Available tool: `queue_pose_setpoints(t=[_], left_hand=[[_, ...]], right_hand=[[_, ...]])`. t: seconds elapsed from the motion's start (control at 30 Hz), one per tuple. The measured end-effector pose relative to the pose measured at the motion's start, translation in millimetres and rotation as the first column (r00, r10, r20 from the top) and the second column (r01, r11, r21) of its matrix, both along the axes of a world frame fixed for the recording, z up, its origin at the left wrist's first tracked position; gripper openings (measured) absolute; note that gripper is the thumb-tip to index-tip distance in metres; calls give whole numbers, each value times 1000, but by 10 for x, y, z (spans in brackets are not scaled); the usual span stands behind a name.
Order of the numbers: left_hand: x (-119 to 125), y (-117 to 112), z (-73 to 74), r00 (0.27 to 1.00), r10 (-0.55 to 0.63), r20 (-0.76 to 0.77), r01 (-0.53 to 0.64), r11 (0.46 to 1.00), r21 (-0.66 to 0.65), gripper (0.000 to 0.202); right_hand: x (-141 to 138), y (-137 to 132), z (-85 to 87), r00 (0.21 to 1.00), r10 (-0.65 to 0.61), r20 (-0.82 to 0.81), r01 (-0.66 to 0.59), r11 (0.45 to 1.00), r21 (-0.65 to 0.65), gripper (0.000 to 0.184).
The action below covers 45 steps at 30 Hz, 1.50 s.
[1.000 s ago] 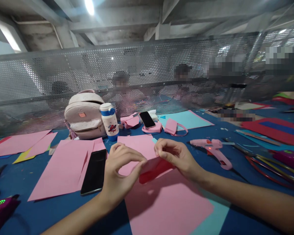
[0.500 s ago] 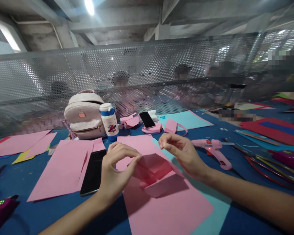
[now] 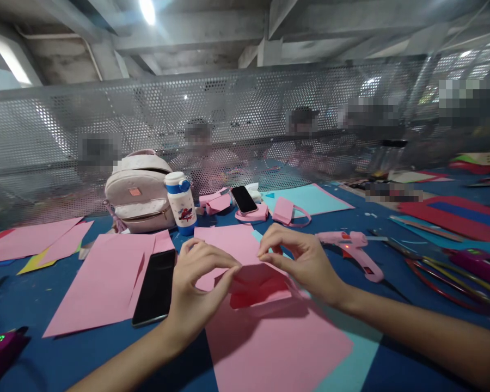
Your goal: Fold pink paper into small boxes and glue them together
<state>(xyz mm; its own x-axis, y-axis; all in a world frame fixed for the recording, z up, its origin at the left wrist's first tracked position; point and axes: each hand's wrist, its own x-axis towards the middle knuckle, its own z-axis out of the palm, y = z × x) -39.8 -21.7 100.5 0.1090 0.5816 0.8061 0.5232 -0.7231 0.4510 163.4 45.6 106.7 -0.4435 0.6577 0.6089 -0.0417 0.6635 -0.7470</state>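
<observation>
Right hand [image 3: 300,258] back at paper [image 3: 261,289] (half-hidden)

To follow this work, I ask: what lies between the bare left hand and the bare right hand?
The head view shows a folded pink paper piece between left hand and right hand, over a flat pink paper sheet.

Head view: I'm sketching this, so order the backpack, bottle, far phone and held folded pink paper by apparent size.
1. Backpack
2. Bottle and folded pink paper: unsure, as the left hand and right hand partly hide the latter
3. Far phone
</observation>
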Motion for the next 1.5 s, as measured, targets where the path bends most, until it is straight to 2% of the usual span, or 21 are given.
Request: queue_pose_setpoints(t=[0.23,0.47,0.6,0.8,0.93,1.07,1.2,1.3,1.37,1.43,1.5], left_hand=[[19,-17,9,999,2,-43,-1,1000,16,15],[-31,24,-7,1000,15,-7,-15,999,-32,15],[-88,66,-5,999,33,-39,-33,999,-13,13],[-142,160,-27,992,72,-105,-71,997,15,12],[-104,278,-61,997,72,11,-72,996,-56,9],[-16,385,-76,982,40,184,-5,983,-184,8],[87,399,-42,979,2,206,40,980,-197,13],[164,312,14,986,-19,168,48,985,-168,16],[220,214,58,993,-33,115,47,991,-127,20],[298,106,92,994,-110,27,112,992,-52,26],[414,14,91,966,-217,-141,227,972,60,33]], right_hand=[[-1,-75,88,996,8,91,-15,997,76,11],[16,-63,95,999,-22,44,22,1000,-6,16],[69,-53,161,999,-25,39,25,1000,-7,16],[219,-65,244,983,-22,180,23,1000,-4,16],[330,-41,173,949,47,313,-21,996,-86,16],[470,-10,101,871,142,470,-87,987,-138,15],[610,1,34,812,159,562,-105,986,-127,10],[700,9,-18,805,147,574,-98,989,-115,10],[765,8,-19,803,190,565,-124,980,-153,14],[842,-16,29,775,280,566,-164,955,-247,19],[932,-68,115,718,379,583,-197,915,-352,22]])
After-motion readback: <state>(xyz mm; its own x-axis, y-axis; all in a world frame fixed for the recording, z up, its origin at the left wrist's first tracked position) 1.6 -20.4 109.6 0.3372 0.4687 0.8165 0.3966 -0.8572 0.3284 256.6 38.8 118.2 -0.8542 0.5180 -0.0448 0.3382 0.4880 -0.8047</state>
